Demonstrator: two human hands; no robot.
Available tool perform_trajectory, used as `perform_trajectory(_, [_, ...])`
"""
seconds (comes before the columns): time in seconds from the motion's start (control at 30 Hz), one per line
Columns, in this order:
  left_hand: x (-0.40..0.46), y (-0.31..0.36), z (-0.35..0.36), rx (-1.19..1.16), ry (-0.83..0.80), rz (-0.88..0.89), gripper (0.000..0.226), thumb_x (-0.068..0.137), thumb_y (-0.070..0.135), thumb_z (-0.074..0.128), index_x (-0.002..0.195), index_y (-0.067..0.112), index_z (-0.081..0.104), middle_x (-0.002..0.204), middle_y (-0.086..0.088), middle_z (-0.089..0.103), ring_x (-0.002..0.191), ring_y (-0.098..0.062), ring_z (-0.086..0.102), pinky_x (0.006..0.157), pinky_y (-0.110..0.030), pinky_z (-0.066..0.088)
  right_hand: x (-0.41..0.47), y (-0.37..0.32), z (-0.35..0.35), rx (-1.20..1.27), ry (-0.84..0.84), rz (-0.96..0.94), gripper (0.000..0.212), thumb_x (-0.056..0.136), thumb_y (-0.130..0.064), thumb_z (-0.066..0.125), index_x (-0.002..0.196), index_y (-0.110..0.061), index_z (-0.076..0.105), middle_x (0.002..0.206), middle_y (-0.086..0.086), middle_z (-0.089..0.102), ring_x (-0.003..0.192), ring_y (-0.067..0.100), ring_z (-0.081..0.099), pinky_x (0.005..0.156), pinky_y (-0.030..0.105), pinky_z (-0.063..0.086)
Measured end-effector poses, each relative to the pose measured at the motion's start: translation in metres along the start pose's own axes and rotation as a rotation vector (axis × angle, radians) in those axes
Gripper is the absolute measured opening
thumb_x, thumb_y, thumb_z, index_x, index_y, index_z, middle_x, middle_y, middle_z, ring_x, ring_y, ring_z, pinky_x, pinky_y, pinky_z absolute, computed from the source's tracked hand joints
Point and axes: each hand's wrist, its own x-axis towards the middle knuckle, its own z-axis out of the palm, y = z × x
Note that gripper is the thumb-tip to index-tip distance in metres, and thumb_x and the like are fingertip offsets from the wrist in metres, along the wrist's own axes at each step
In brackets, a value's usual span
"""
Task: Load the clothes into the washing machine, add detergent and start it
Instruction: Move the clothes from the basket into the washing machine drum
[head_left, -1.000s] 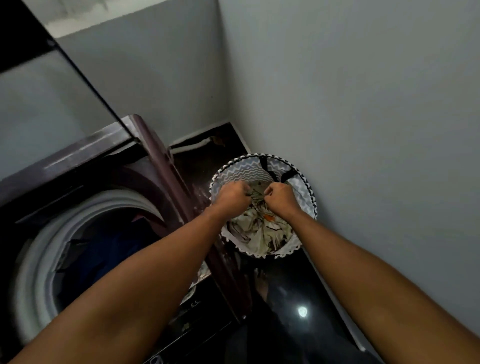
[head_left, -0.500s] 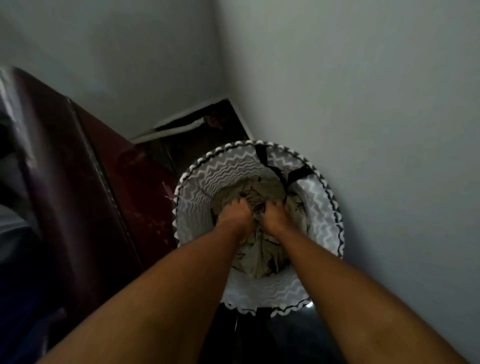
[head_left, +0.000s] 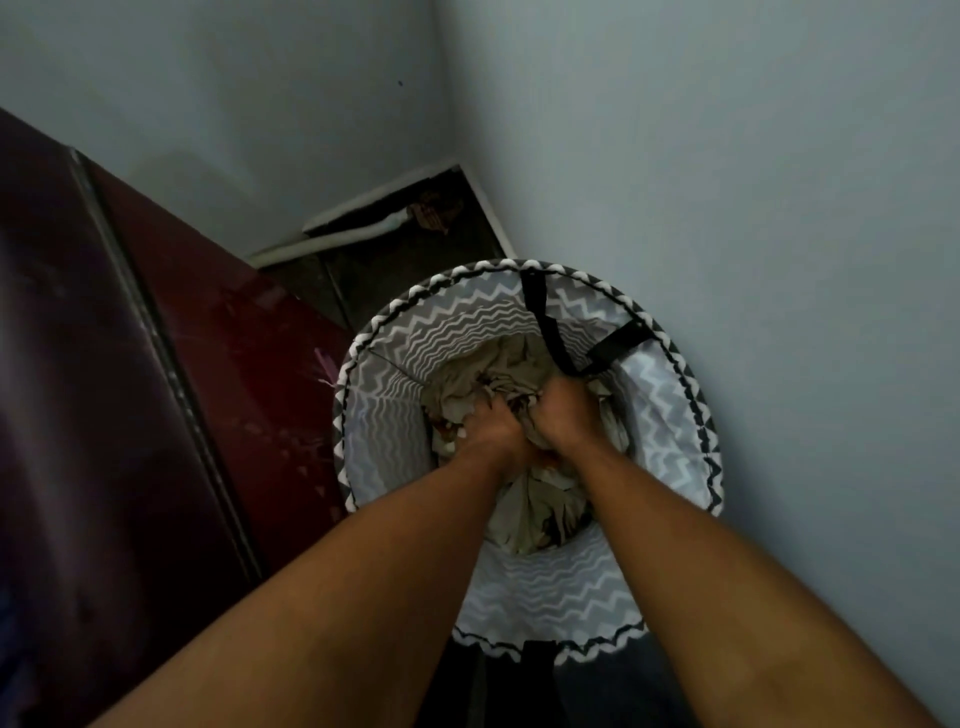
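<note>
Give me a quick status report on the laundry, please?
Left hand and right hand both gripping the beige clothes. Clothes down inside the chevron laundry basket. Black basket strap hanging beside the right hand.

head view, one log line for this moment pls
phase: unloading | left hand: grips clothes | right hand: grips clothes | clothes: in laundry basket

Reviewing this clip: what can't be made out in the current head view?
- Fingertips of left hand and right hand: buried in the beige clothes, so the grip is not fully visible.
- Laundry basket bottom: covered by clothes.
- Washing machine: drum and controls cut off by the left edge.
</note>
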Motion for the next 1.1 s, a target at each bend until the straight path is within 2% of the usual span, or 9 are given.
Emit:
perform_trajectory(0.07, [-0.019,0.009,-0.013,0.083,-0.041,0.045,0.106,0.088,0.051,0.066,0.156,0.014,-0.006,0.161,-0.017,0.002,0.147,-0.039,0.012,0.12,-0.048,0.018,-0.016,-0.016,-0.018,0.054,0.031,0.06,0.033,0.087,-0.033,0.058,0.096,-0.005,0.071,0.099,0.016,0.07,0.09,0.032,0.064,0.07,0.028,0.044])
perform_trajectory(0.17, [-0.044,0.013,-0.031,0.026,-0.053,0.03,0.108,0.083,0.039,0.076,0.156,0.016,-0.001,0.159,-0.014,0.007,0.146,-0.037,0.018,0.118,-0.047,0.026,-0.047,-0.039,-0.043,0.185,0.058,0.161,0.041,0.092,-0.037,0.051,0.1,-0.004,0.074,0.106,0.02,0.07,0.097,0.036,0.063,0.08,0.035,0.046])
perform_trajectory(0.3, [-0.095,0.013,-0.06,-0.075,0.103,0.161,0.085,0.078,0.035,0.077,0.145,0.016,0.028,0.146,-0.014,0.03,0.136,-0.037,0.032,0.111,-0.041,0.033,-0.1,-0.077,-0.079,0.458,0.123,0.153,0.04,0.094,-0.027,0.05,0.091,0.006,0.072,0.096,0.024,0.071,0.085,0.033,0.062,0.072,0.036,0.04])
perform_trajectory(0.43, [-0.155,0.005,-0.098,-0.206,0.207,0.333,0.058,0.079,0.025,0.073,0.125,0.004,0.045,0.126,-0.02,0.049,0.118,-0.037,0.05,0.095,-0.04,0.042,-0.154,-0.121,-0.111,0.597,0.332,0.002,0.038,0.077,-0.038,0.041,0.06,-0.008,0.056,0.063,0.013,0.06,0.063,0.026,0.052,0.059,0.03,0.028])
perform_trajectory(0.67, [-0.258,-0.018,-0.148,-0.422,0.387,0.486,0.04,0.08,0.015,0.072,0.11,0.009,0.046,0.107,-0.014,0.062,0.098,-0.031,0.06,0.071,-0.034,0.041,-0.237,-0.207,-0.171,0.565,0.635,-0.3,0.03,0.076,-0.028,0.046,0.05,-0.015,0.036,0.045,-0.008,0.034,0.044,0.013,0.032,0.045,0.024,0.024])
perform_trajectory(0.73, [-0.288,-0.023,-0.161,-0.511,0.455,0.554,0.041,0.08,0.014,0.072,0.112,0.012,0.046,0.104,-0.009,0.062,0.094,-0.025,0.059,0.069,-0.032,0.04,-0.259,-0.232,-0.191,0.586,0.714,-0.378,0.034,0.077,-0.029,0.046,0.048,-0.015,0.033,0.043,-0.003,0.03,0.042,0.012,0.027,0.042,0.022,0.028])
perform_trajectory(0.8, [-0.313,-0.027,-0.176,-0.577,0.496,0.585,0.039,0.082,0.014,0.071,0.111,0.017,0.045,0.1,-0.005,0.062,0.091,-0.022,0.06,0.071,-0.036,0.046,-0.269,-0.254,-0.206,0.618,0.771,-0.428,0.04,0.077,-0.034,0.045,0.049,-0.006,0.038,0.044,0.013,0.035,0.041,0.026,0.034,0.042,0.039,0.036])
perform_trajectory(0.97, [-0.372,-0.06,-0.229,-0.646,0.613,0.588,0.039,0.08,0.014,0.07,0.105,0.026,0.043,0.102,-0.006,0.066,0.097,-0.024,0.064,0.078,-0.036,0.052,-0.304,-0.326,-0.226,0.726,0.702,-0.583,0.039,0.079,-0.029,0.049,0.05,-0.002,0.051,0.046,0.022,0.05,0.045,0.041,0.051,0.046,0.05,0.044])
perform_trajectory(1.1, [-0.411,-0.111,-0.264,-0.638,0.695,0.609,0.041,0.077,0.01,0.074,0.1,0.025,0.043,0.091,-0.002,0.064,0.085,-0.018,0.062,0.067,-0.031,0.049,-0.342,-0.389,-0.212,0.811,0.629,-0.7,0.039,0.077,-0.027,0.049,0.052,0.002,0.049,0.049,0.026,0.047,0.046,0.04,0.047,0.045,0.051,0.04])
